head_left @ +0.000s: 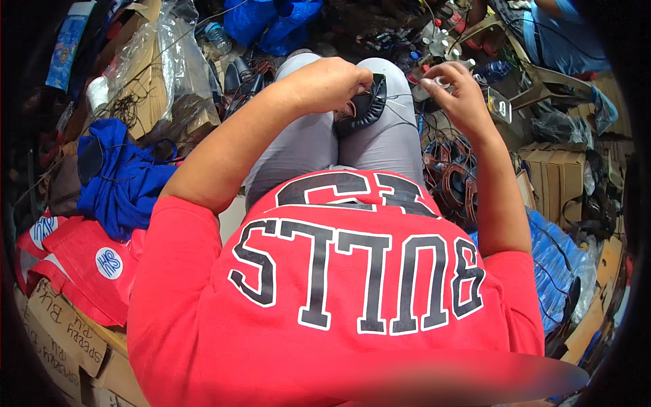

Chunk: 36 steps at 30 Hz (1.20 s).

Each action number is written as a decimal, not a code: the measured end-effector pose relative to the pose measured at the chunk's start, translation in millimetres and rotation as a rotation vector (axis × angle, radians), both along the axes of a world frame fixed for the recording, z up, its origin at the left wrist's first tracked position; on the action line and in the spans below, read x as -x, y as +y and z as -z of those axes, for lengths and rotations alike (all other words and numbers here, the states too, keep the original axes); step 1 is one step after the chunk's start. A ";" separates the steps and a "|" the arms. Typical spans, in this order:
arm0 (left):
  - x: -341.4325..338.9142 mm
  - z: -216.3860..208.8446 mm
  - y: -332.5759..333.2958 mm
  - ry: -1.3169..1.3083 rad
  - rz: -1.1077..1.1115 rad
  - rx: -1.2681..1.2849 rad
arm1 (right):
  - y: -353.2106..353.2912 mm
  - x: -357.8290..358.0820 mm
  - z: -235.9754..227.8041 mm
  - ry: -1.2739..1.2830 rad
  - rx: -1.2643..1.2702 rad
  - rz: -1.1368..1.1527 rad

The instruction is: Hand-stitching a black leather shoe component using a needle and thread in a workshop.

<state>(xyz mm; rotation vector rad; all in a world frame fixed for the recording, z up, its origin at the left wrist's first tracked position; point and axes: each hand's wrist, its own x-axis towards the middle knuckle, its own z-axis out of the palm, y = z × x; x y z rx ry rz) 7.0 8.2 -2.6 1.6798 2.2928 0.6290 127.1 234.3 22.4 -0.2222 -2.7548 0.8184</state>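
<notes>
A black leather shoe [371, 108] with a gathered, stitched edge rests across my grey-trousered thighs. My left hand [339, 83] is closed at the shoe's upper edge, knuckles up; its fingertips are partly hidden. To the right of the shoe, my right hand [461, 95] is raised over my right knee, apart from the shoe, with thumb and fingers curled together. Whatever it pinches is too small to make out. A thin dark line, perhaps thread, runs from the shoe toward the right side of my lap.
Several brown and black shoe parts [451, 180] lie by my right leg. White bottles [441, 42] stand beyond my right hand. To the left are a blue cloth [122, 180], red bags [85, 268] and cardboard boxes [64, 332]. A blue plastic bag [274, 24] lies ahead.
</notes>
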 end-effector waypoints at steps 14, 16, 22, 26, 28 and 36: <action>37.9 3.3 -82.5 -0.017 -0.136 0.090 | -17.0 -0.8 0.9 -0.249 -0.558 -0.489; 47.1 -2.5 -125.7 -0.192 -0.365 0.051 | 14.7 -18.4 10.4 -0.282 -0.418 -0.357; 41.4 -49.0 -111.0 -0.895 -0.095 -0.815 | -3.4 12.9 -5.5 0.045 0.952 -0.117; -12.4 -75.9 -48.4 -1.358 0.304 -0.909 | -79.1 36.6 -8.2 0.149 1.450 -0.443; -24.3 -73.5 -55.0 -1.511 0.386 -0.624 | -72.4 25.5 -11.2 -0.186 1.369 -0.625; 97.1 -91.4 -261.9 0.305 -0.782 -0.074 | 111.9 -90.6 7.6 -0.352 -0.017 0.129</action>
